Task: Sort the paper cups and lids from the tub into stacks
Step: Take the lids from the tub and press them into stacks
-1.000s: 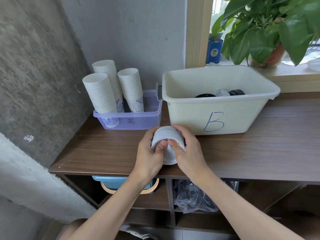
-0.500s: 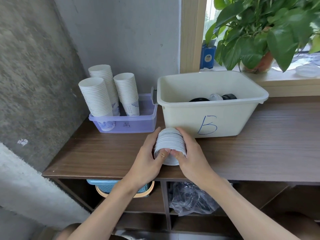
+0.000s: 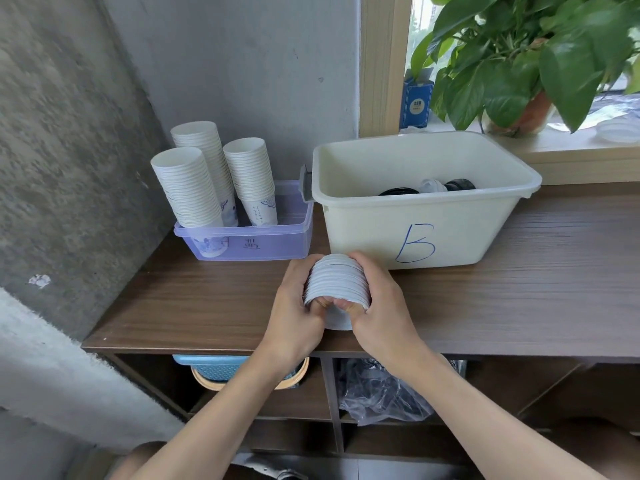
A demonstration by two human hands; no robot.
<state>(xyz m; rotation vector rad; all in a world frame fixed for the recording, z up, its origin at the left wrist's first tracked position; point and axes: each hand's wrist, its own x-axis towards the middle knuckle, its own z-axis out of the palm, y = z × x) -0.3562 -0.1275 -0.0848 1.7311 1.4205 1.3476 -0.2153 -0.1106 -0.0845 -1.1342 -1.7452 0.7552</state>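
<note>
From the head camera, both hands are holding a stack of paper cups (image 3: 337, 284) over the front part of the bench (image 3: 519, 289), just in front of the tub (image 3: 415, 233). The left hand (image 3: 294, 308) is cupping the stack's left side and the right hand (image 3: 386, 308) its right side. The fingers (image 3: 367, 270) are curling round the rims, and both thumbs are pressing on the near side. The stack is lying tilted, with its narrow end pointing toward the person.

The tub, marked with a blue B, is sitting on the bench. A black lid (image 3: 396, 192), a white lid (image 3: 433, 185) and another dark piece (image 3: 459, 184) are lying inside it.

To its left, touching it, a purple tray (image 3: 249, 245) is holding three upright cup stacks (image 3: 188, 188), all leaning slightly left. A potted plant (image 3: 519, 64) and a blue box (image 3: 417, 98) are standing on the window sill behind. Under the bench, a basket (image 3: 214, 370) and a plastic bag (image 3: 381, 396) are sitting on a shelf.
</note>
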